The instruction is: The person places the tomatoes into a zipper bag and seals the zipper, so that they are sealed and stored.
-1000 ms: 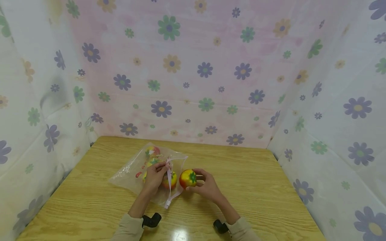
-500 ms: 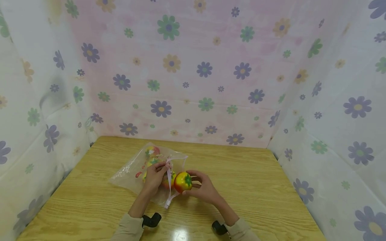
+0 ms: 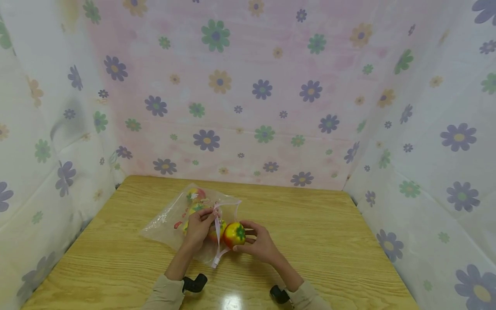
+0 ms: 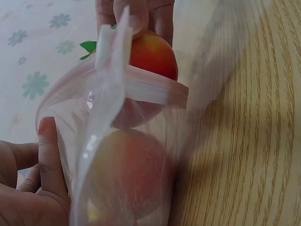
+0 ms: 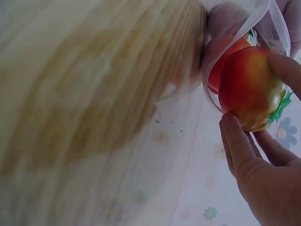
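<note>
A clear plastic zip bag [image 3: 164, 226] with a pale pink zip edge [image 3: 218, 234] lies on the table, its mouth facing right. Several red-and-yellow fruits show through the film. My left hand [image 3: 198, 228] pinches the upper side of the mouth, holding it raised. My right hand [image 3: 261, 245] grips a red-and-yellow tomato [image 3: 234, 235] with a green leafy top, thumb on one side and fingers on the other. In the right wrist view the tomato [image 5: 249, 89] sits right at the mouth. Behind it, inside, is another tomato, seen in the left wrist view as a blurred red fruit [image 4: 131, 174].
The wooden table [image 3: 310, 241] extends to the right of the hands. A white slider [image 3: 215, 261] sits at the near end of the zip. Flowered cloth [image 3: 248, 107] hangs behind the table and along both sides. Black wrist mounts [image 3: 195, 283] are on both forearms.
My right hand has moved left with the tomato, from just outside the bag to its mouth, where it overlaps the zip edge. The left hand has stayed in place.
</note>
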`<act>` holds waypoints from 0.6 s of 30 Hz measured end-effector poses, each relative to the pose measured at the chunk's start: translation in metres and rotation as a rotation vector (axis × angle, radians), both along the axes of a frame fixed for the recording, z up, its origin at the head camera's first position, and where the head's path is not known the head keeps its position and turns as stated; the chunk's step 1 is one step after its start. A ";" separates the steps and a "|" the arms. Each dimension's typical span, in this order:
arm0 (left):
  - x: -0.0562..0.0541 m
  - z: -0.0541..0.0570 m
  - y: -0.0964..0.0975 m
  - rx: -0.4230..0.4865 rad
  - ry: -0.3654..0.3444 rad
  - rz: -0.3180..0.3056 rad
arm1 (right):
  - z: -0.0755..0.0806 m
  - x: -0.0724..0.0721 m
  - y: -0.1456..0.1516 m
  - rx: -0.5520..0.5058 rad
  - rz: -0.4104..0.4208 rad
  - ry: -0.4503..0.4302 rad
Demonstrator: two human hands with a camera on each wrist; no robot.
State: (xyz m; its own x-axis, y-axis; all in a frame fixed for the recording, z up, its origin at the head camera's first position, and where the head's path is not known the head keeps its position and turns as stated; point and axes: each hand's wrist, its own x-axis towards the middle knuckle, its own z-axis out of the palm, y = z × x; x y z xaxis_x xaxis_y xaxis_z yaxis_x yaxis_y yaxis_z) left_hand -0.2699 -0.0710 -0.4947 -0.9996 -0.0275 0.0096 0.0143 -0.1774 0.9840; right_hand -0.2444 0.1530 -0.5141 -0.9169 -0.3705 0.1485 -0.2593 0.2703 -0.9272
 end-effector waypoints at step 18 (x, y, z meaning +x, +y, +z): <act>0.002 0.002 0.002 0.006 0.001 -0.001 | 0.004 0.004 -0.014 0.069 -0.085 0.129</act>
